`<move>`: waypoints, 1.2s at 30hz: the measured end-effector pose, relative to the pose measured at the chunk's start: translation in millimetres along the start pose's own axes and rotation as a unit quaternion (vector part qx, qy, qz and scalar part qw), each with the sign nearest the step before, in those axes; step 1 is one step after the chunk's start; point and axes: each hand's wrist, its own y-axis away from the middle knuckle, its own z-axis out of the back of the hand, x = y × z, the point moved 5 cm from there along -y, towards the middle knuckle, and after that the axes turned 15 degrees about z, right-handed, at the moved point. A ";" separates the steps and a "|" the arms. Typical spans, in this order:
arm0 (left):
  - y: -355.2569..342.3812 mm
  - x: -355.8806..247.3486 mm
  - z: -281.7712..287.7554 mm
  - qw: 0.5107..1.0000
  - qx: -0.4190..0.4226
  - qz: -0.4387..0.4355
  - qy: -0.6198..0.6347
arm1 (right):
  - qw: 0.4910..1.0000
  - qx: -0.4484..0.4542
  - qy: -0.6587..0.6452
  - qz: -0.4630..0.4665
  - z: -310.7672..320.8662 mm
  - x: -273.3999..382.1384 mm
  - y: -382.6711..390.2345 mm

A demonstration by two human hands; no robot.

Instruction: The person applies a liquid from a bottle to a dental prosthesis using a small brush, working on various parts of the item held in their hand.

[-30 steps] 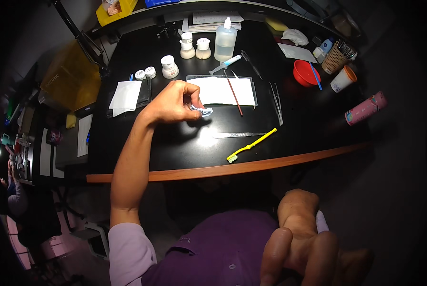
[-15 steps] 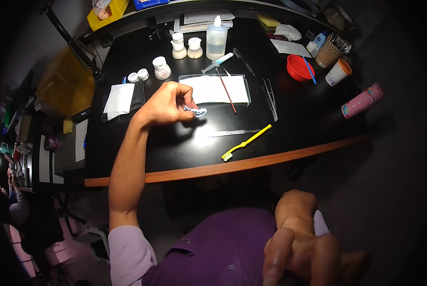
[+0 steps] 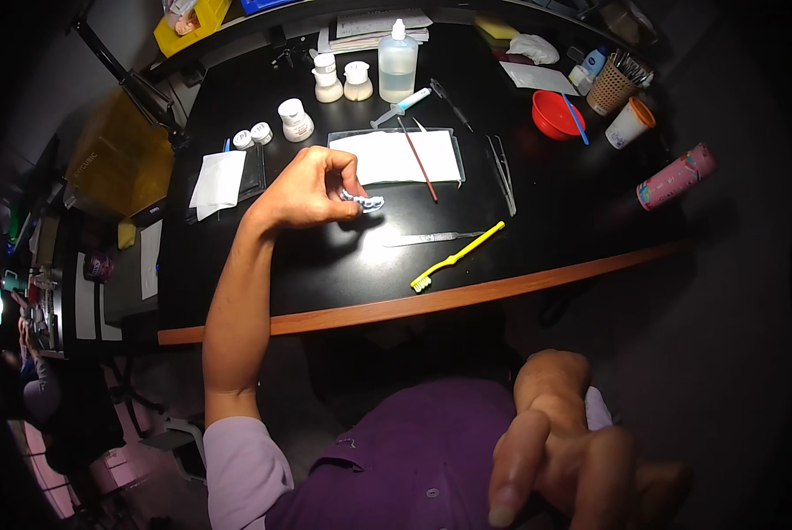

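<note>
My left hand (image 3: 318, 188) is closed above the black desk, pinching a small, pale blue-white dental arch piece with tooth shapes (image 3: 371, 203) between thumb and fingers. Part of the piece is hidden by the fingertips. Close to the camera at the lower right, my right hand (image 3: 568, 464) is raised off the desk. Its fingers are bent and apart, with nothing visible between them; some fingertips run out of the picture. On the desk near my left hand lie a metal scalpel handle (image 3: 431, 238), a yellow toothbrush (image 3: 458, 257) and a white pad (image 3: 380, 157) carrying a thin brown brush (image 3: 420, 163).
White-capped jars (image 3: 296, 121) and a clear bottle (image 3: 397, 75) stand at the back. A syringe (image 3: 402, 107) and tweezers (image 3: 502, 175) lie nearer. Farther right are a red bowl (image 3: 550, 117), a cup (image 3: 629, 124) and a pink flask (image 3: 676, 177). Wood trim (image 3: 396, 305) lines the front edge.
The desk and its things sit slightly higher in the picture. A fingernail of my right hand has come into view. My left hand keeps its hold on the dental piece.
</note>
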 end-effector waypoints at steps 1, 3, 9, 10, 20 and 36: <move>2.3 1.1 0.8 1.000 -0.004 0.002 -0.005 | 0.999 0.010 0.014 0.027 1.3 -4.5 -3.6; 10.0 7.7 2.2 0.999 0.006 0.019 0.028 | 0.993 0.085 0.026 0.081 16.9 -21.6 -9.5; 3.0 -5.7 -3.0 0.996 0.066 0.043 0.031 | 0.806 0.434 0.387 0.106 151.2 -91.9 -40.7; 5.9 -7.3 -3.1 0.994 0.076 0.052 0.055 | 0.757 0.455 0.458 0.098 163.7 -105.5 -39.2; 91.2 -3.4 -30.8 0.965 -0.153 0.030 0.210 | 0.666 0.483 0.564 0.075 196.8 -128.8 -19.6; 182.0 15.5 -125.4 0.839 -0.467 0.009 0.280 | 0.764 0.515 0.387 0.035 136.6 -134.2 31.6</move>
